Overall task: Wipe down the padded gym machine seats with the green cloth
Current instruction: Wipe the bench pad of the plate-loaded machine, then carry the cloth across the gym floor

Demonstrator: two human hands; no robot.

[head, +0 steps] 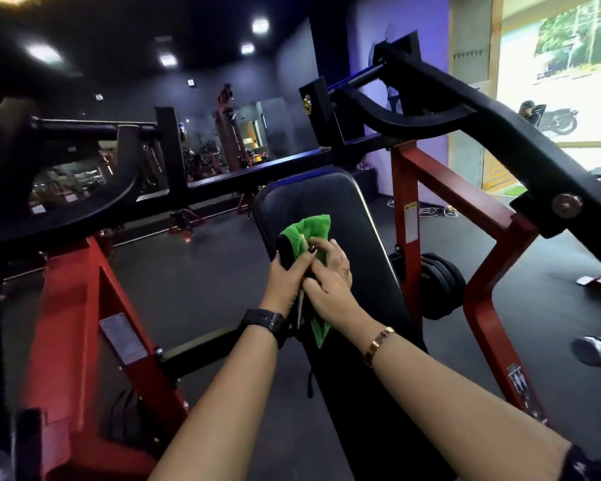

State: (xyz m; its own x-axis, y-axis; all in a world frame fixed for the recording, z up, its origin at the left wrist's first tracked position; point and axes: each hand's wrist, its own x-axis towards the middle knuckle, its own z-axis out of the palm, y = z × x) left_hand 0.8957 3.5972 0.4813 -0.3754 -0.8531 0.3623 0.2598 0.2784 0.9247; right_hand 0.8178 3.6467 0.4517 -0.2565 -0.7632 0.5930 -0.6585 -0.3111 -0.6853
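A black padded seat (344, 216) of a red-framed gym machine runs away from me at the centre. The green cloth (306, 230) is bunched above the pad, with a tail hanging below my hands. My left hand (288, 272) grips the cloth together with a dark object at its left edge. My right hand (330, 276) presses against the cloth from the right, its fingers curled over it. Both hands are held together just over the left half of the pad.
Red frame legs (84, 307) stand left and right of the pad. Black lever arms (500, 133) cross overhead. Black weight plates (438, 279) sit right of the pad. A person's shoe (594, 350) shows on the dark floor at the right edge.
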